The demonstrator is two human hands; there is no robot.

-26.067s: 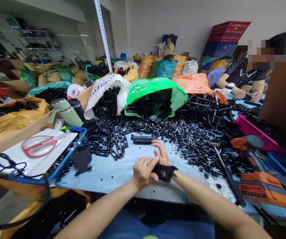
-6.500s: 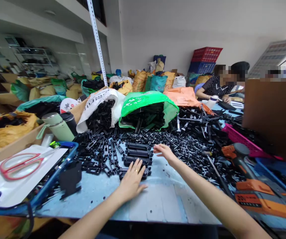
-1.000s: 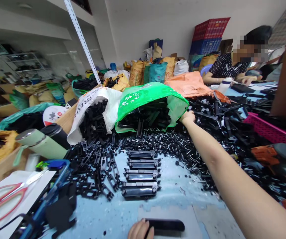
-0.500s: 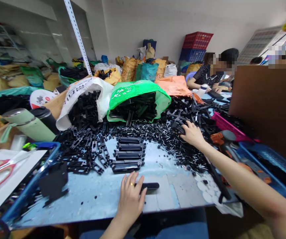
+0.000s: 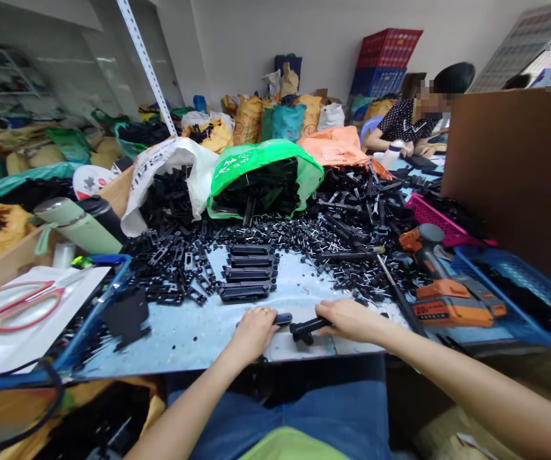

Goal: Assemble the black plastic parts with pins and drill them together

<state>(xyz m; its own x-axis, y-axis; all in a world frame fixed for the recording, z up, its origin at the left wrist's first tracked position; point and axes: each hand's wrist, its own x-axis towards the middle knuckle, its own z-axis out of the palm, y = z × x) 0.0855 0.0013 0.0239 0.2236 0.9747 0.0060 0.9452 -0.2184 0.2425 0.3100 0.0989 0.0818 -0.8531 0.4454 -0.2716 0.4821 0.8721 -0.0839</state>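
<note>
My left hand [image 5: 255, 332] is closed round a slim black plastic bar [image 5: 283, 318] near the front edge of the table; the bar's rounded end sticks out past the fingers. In my right hand [image 5: 349, 319] is a black plastic part [image 5: 306, 329] with a short leg at its end, held just to the right of the bar. A small gap shows between the two pieces. Behind my hands lies a row of several black assembled pieces [image 5: 246, 275], laid side by side.
Loose flat black parts [image 5: 179, 262] lie left of the row, and pins [image 5: 299, 233] are heaped behind it. A cordless drill [image 5: 440, 281] rests at the right beside a blue basket [image 5: 519, 255]. Red-handled scissors [image 5: 16, 306] lie at the left. A person [image 5: 407, 131] sits across the table.
My right hand has come back from the heap toward the front edge, bringing a black part with it. My left hand has closed round the bar. The view has tilted down.
</note>
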